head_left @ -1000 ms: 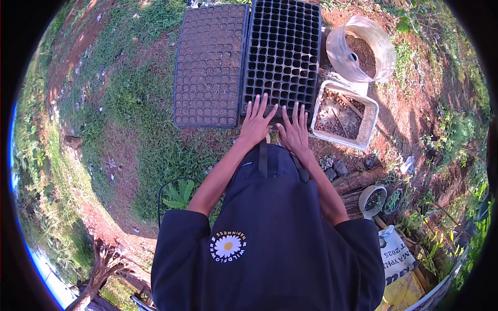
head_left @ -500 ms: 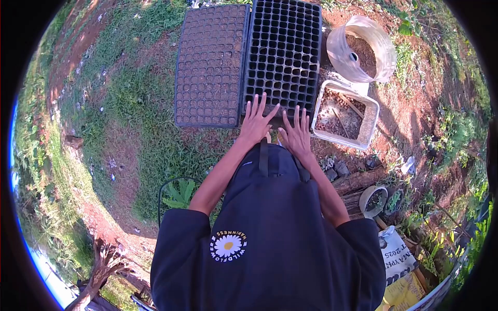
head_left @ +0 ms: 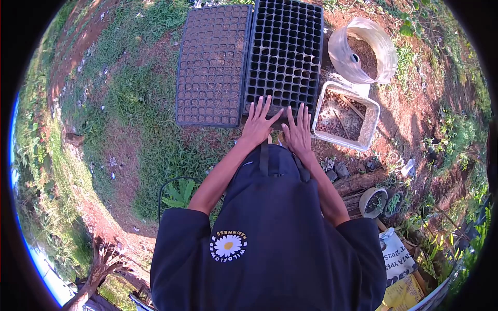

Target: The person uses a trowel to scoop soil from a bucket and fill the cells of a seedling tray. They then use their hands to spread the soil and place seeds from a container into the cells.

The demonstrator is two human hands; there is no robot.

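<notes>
Two black seedling trays lie side by side on the ground ahead. The left tray (head_left: 211,67) has its cells filled with brown soil, while the cells of the right tray (head_left: 284,52) look dark and unfilled. My left hand (head_left: 258,124) is spread at the near edge of the right tray, close to the gap between both trays. Beside it, my right hand (head_left: 297,132) is spread too, at the near right part of that same edge. Both hands have fingers stretched out and hold nothing. Whether the palms press on the tray is unclear.
Right of the trays stand a pale round container (head_left: 386,57) with soil inside and a white rectangular basin (head_left: 373,124) holding soil and sticks. Farther down are logs (head_left: 358,181), a small pot (head_left: 372,202) and a printed sack (head_left: 397,256). Grass lies to the left.
The hands have shifted very slightly to the right, still spread at the tray's near edge. The trays and containers appear a little shifted in view.
</notes>
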